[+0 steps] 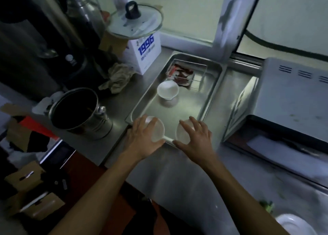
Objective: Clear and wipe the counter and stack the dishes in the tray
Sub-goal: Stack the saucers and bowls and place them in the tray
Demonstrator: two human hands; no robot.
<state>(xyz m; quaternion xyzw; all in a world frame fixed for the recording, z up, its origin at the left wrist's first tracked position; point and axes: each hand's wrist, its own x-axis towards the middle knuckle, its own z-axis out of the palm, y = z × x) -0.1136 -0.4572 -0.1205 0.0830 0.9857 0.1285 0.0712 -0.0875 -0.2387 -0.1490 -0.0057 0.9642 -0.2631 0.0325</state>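
Observation:
A steel tray (212,85) lies on the steel counter (188,179). Each of my hands grips a small white bowl from above at the tray's near edge. My left hand (142,137) holds the left white bowl (157,130). My right hand (195,138) holds the right white bowl (182,133). A third white bowl (167,90) stands upright in the middle of the tray. A small container with red scraps (181,73) sits at the tray's far end.
A steel pot (79,112) stands left of the tray, a crumpled rag (119,78) behind it. A white box with a glass lid (136,23) on top sits at the back. A microwave (287,99) is on the right. A white dish (296,226) lies at bottom right.

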